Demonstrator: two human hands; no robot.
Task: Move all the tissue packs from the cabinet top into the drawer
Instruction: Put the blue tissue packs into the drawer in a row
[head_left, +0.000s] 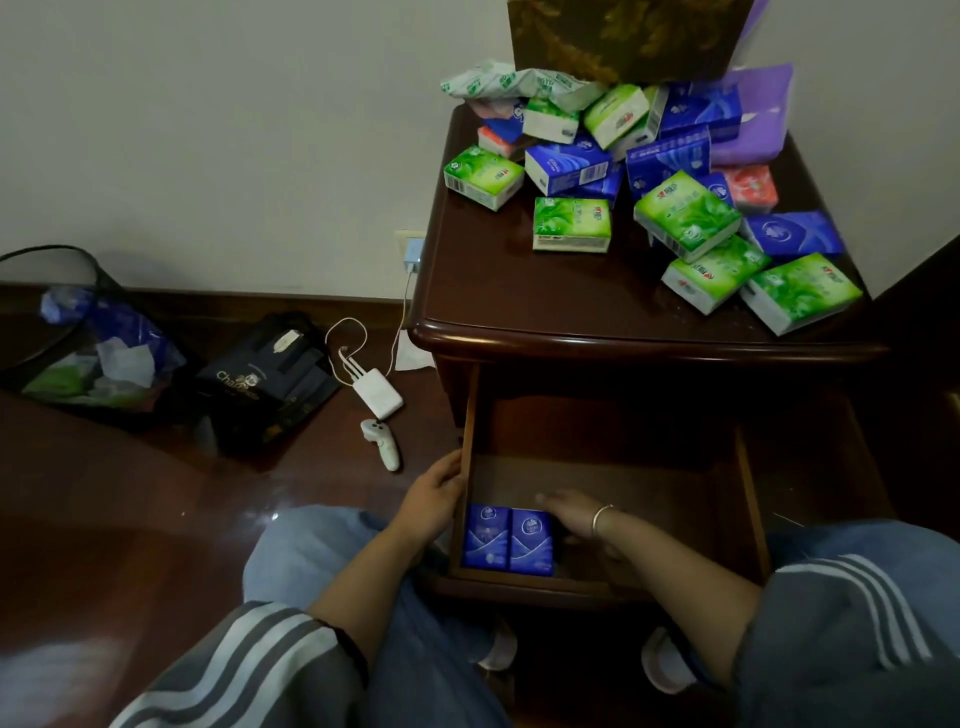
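Wooden cabinet top (493, 291): heaped tissue packs (571, 223), purple bag (753, 114) behind.

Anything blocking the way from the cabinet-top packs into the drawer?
Nothing visible. The drawer is open; two blue packs fill only its front-left corner, with the right hand beside them.

Grey sleeves (249, 670), white stripes; blue jeans (311, 545); thin silver bangle (601, 519), right wrist; pale shoes (667, 670).

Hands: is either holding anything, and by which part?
Left hand grips the drawer by its left wall's top edge. Right hand holds nothing; it lies open inside, beside the blue packs.
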